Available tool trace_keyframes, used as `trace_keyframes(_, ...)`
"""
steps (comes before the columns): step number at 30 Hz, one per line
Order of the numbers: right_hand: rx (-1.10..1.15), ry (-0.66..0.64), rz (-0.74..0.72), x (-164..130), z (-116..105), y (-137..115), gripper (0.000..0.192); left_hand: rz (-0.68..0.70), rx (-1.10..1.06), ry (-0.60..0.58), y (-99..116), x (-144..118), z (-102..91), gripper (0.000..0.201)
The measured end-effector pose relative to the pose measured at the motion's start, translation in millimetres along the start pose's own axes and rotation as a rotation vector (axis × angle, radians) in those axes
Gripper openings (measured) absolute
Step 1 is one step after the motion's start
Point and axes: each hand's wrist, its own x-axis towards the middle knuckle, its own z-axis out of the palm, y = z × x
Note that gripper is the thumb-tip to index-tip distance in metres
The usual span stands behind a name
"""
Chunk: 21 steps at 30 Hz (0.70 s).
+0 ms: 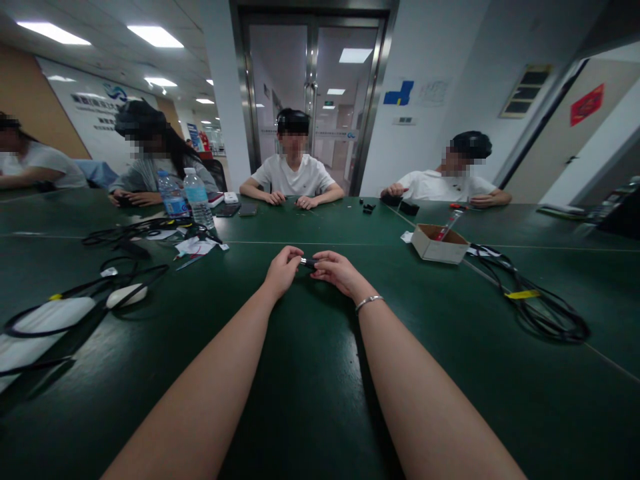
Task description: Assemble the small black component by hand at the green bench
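Both my hands meet at the middle of the dark green table (pixel 320 373). My left hand (pixel 283 269) and my right hand (pixel 336 270) each pinch one end of a small black part with a pale metal tip (pixel 309 262), held just above the tabletop. My fingers hide most of it. A thin silver bracelet (pixel 369 302) circles my right wrist.
An open cardboard box (pixel 439 243) holding a red-handled tool stands right of my hands, with black cables (pixel 535 300) beyond it. Two water bottles (pixel 186 195), more black cables (pixel 120 267) and a white mouse (pixel 127 295) lie left. Several other people sit along the far edge.
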Motion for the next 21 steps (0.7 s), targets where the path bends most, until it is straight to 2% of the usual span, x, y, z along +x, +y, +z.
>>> trace_keyframes(6,-0.019,0.009,-0.005,0.5,0.2,0.7,0.022,0.044,0.035,-0.027,-4.9,0.9,0.0,0.022)
trace_keyframes(11,-0.022,-0.006,-0.012,2.1,-1.3,2.4,0.022,0.036,0.042,-0.034,-0.2,-1.1,-0.6,0.027)
trace_keyframes(16,-0.015,-0.010,-0.011,1.4,-1.2,1.7,0.022,-0.025,-0.111,-0.080,2.2,-0.9,1.0,0.018)
trace_keyframes(21,-0.006,-0.013,-0.006,0.5,-0.6,0.8,0.023,-0.017,-0.060,-0.058,-0.9,0.2,2.1,0.017)
